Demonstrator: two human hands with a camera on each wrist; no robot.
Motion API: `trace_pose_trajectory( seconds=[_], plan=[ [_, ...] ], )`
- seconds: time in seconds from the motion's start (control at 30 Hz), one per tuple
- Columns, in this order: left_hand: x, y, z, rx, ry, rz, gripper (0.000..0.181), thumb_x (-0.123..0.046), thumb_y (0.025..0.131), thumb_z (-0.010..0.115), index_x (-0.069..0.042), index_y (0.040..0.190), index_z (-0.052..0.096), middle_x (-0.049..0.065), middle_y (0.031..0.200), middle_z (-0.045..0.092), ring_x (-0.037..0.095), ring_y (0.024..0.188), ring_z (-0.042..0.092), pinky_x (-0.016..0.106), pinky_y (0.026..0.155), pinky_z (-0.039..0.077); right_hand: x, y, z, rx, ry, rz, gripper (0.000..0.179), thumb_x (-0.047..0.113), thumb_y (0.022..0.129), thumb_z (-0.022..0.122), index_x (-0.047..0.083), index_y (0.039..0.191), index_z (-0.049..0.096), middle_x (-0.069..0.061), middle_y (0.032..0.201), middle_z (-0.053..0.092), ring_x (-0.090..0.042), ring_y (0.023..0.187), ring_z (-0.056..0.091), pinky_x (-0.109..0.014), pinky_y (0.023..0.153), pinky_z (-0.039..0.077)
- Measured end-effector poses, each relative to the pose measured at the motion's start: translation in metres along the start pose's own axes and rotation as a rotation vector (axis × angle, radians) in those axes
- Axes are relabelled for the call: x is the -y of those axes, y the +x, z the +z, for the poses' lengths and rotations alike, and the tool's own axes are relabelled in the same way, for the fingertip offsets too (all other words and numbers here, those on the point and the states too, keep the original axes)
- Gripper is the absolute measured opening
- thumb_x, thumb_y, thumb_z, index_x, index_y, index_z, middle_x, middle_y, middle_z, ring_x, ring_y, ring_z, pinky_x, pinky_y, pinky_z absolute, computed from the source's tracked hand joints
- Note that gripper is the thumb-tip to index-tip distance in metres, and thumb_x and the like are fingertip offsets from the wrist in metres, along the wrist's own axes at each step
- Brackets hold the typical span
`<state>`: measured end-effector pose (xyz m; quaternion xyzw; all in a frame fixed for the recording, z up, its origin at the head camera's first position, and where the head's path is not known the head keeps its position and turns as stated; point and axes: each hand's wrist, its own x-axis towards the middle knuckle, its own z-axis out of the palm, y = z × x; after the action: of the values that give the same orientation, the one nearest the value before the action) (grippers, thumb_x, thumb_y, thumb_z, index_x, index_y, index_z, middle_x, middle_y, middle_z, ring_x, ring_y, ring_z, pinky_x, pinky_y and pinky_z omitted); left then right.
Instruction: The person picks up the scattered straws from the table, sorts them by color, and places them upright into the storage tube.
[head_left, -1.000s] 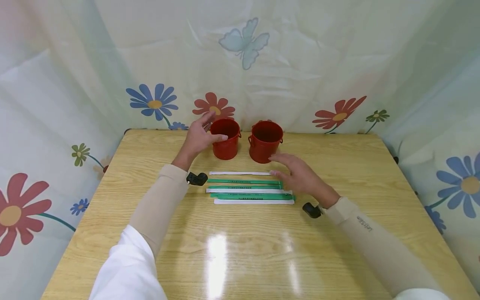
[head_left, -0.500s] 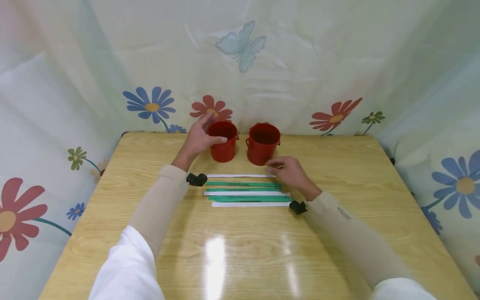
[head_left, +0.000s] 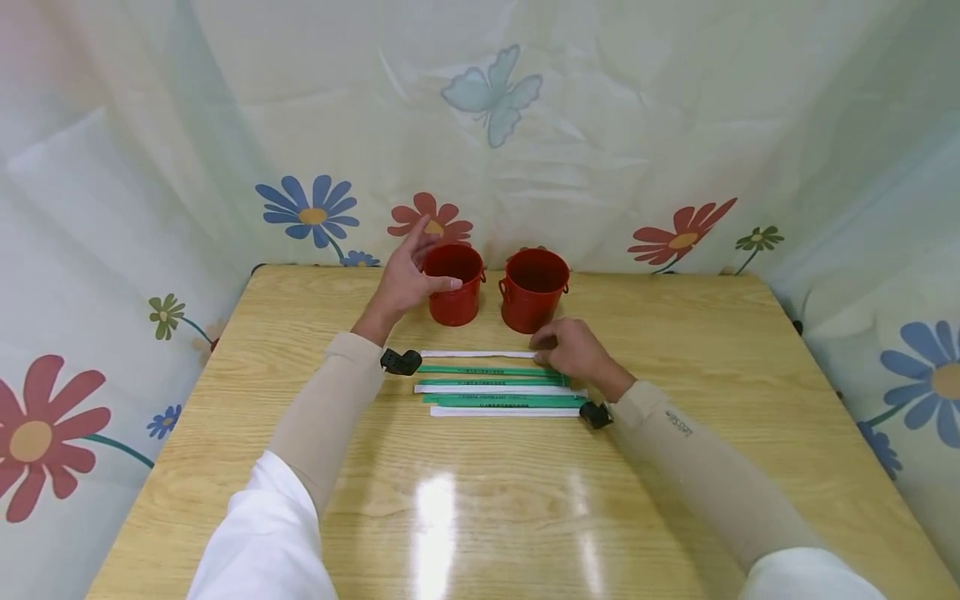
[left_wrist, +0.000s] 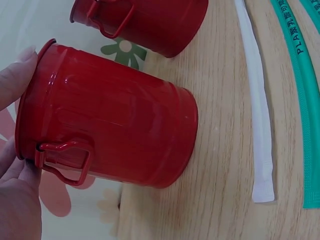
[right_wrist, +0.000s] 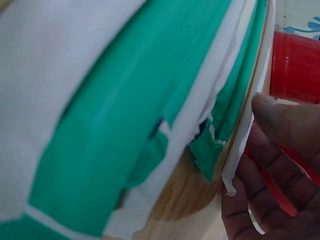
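Note:
My left hand [head_left: 403, 285] holds the left red bucket [head_left: 455, 307] at its rim, the thumb along the near side and the fingers toward the back. In the left wrist view that bucket [left_wrist: 115, 115] shows its small side handle. My right hand [head_left: 579, 354] is at the right end of the farthest white-wrapped straw [head_left: 472, 354], in front of the right red bucket [head_left: 528, 312]. In the right wrist view the thumb and fingers pinch around this white straw [right_wrist: 250, 107], near its end. Several green-wrapped straws [head_left: 487, 371] printed with dark lettering lie closer to me.
More white-wrapped straws [head_left: 510, 412] lie among the green ones, all roughly parallel on the wooden table [head_left: 360, 500]. Behind the table's back edge hangs a flower-printed curtain [head_left: 585, 125]. Light reflects off the front of the tabletop.
My right hand has moved left and slightly down to the end of the far white straw, its fingers closing in. The left hand has stayed at the left bucket.

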<state>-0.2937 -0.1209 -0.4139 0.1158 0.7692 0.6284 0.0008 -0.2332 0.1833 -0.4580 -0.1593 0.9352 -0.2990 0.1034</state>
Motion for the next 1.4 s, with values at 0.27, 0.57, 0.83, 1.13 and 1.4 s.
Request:
trace_pose_trajectory(
  seconds=[0.27, 0.57, 0.83, 1.13, 1.4],
  plan=[
    [0.001, 0.002, -0.002, -0.008, -0.003, 0.015, 0.106, -0.007, 0.084, 0.086, -0.028, 0.167, 0.024, 0.01, 0.159, 0.047, 0.026, 0.149, 0.045, 0.051, 0.113, 0.052, 0.003, 0.009, 0.0, 0.113, -0.179, -0.085, 0.012, 0.0, 0.092, 0.071, 0.006, 0.102, 0.075, -0.007, 0.093, 0.071, -0.023, 0.088, 0.059, -0.039, 0.085, 0.057],
    [0.0, -0.001, 0.003, -0.013, -0.002, 0.013, 0.102, -0.007, 0.085, 0.085, -0.027, 0.166, 0.026, 0.008, 0.159, 0.047, 0.024, 0.15, 0.044, 0.049, 0.115, 0.05, 0.013, 0.005, -0.007, 0.28, -0.431, -0.168, 0.023, -0.003, 0.09, 0.072, 0.011, 0.107, 0.065, -0.002, 0.091, 0.062, -0.021, 0.088, 0.056, -0.035, 0.088, 0.056],
    [0.001, -0.001, 0.002, -0.011, 0.001, 0.005, 0.101, -0.01, 0.085, 0.086, -0.025, 0.166, 0.027, 0.008, 0.159, 0.048, 0.024, 0.149, 0.045, 0.049, 0.116, 0.049, 0.021, -0.007, -0.018, 0.234, -0.563, -0.182, 0.018, -0.001, 0.089, 0.076, 0.008, 0.103, 0.071, -0.003, 0.091, 0.064, -0.021, 0.084, 0.057, -0.037, 0.086, 0.059],
    [-0.001, -0.002, 0.004, -0.008, 0.033, 0.007, 0.102, -0.011, 0.086, 0.086, -0.022, 0.167, 0.025, 0.008, 0.161, 0.046, 0.025, 0.152, 0.043, 0.047, 0.117, 0.049, 0.023, -0.025, -0.034, 0.03, -0.343, -0.266, 0.017, -0.009, 0.086, 0.073, 0.006, 0.094, 0.072, -0.003, 0.082, 0.064, -0.02, 0.078, 0.056, -0.034, 0.075, 0.054],
    [0.0, -0.006, 0.002, -0.01, 0.005, -0.005, 0.102, -0.01, 0.087, 0.084, -0.023, 0.167, 0.023, 0.006, 0.166, 0.042, 0.024, 0.155, 0.039, 0.047, 0.119, 0.047, 0.052, -0.028, -0.047, -0.086, -0.093, -0.324, 0.009, -0.005, 0.091, 0.073, 0.001, 0.096, 0.076, -0.009, 0.086, 0.075, -0.02, 0.077, 0.064, -0.037, 0.073, 0.058]
  ],
)
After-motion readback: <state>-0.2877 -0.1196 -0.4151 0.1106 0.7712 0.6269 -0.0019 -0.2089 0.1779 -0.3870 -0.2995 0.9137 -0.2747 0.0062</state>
